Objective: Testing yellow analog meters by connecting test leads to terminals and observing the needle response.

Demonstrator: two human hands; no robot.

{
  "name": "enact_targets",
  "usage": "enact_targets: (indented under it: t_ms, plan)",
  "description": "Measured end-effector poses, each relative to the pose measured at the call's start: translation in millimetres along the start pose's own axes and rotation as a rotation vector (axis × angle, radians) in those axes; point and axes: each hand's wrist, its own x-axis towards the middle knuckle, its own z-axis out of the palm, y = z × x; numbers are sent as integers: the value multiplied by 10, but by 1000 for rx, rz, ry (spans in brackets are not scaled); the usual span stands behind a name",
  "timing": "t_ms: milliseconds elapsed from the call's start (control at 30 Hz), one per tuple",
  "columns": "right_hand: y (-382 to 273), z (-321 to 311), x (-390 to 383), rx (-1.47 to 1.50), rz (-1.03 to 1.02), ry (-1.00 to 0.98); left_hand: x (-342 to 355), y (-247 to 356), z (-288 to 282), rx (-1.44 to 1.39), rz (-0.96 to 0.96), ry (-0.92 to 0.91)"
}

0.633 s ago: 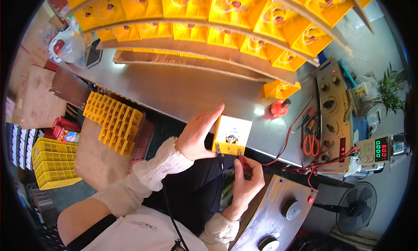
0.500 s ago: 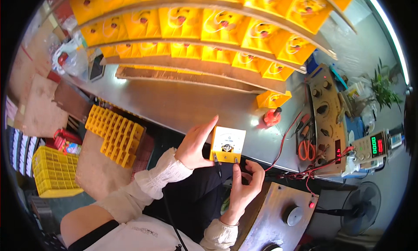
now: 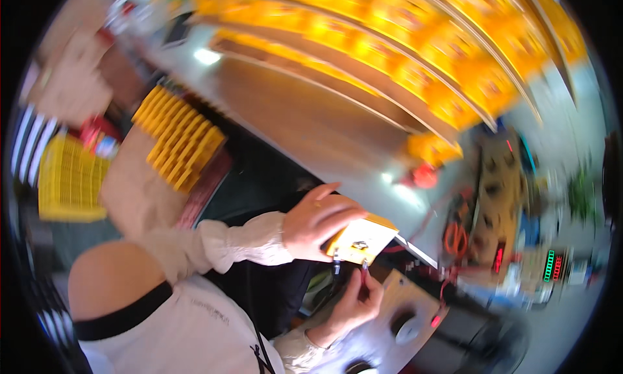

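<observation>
My left hand (image 3: 317, 226) is closed around a small yellow panel meter (image 3: 361, 240) with a white dial, its fingers over the top and side. A black test lead (image 3: 336, 267) hangs at the meter's lower edge near my left fingers. Below the meter, my right hand (image 3: 354, 307) pinches a thin red test lead (image 3: 365, 270) between thumb and fingers. Its tip is at the meter's lower edge; blur hides whether it touches the terminal.
Shelves of yellow meter housings (image 3: 396, 7) rise above the metal bench (image 3: 279, 108). Right of it are orange-handled scissors (image 3: 455, 239), a control box (image 3: 496, 205) and a lit digital display (image 3: 553, 265). Stacked yellow parts (image 3: 178, 137) and a yellow crate (image 3: 71, 179) are left.
The view has swung and blurred. The meter has tilted and sits lower right in the picture; my left fingers have folded over it. My right thumb and fingers have closed at its lower edge.
</observation>
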Motion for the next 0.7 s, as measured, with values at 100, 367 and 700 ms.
enact_targets:
  t_ms: [100, 367, 700]
  plan:
    - [-80, -82, 26, 84, 112, -23, -1, -123, -210, 150, -273, 284]
    - [-618, 842, -251, -129, -325, -596, -507, -144, -785, 281, -297, 468]
    - [-244, 633, 73, -319, -132, -490, -2813, -2309, -3203, 18, -1151, 1372]
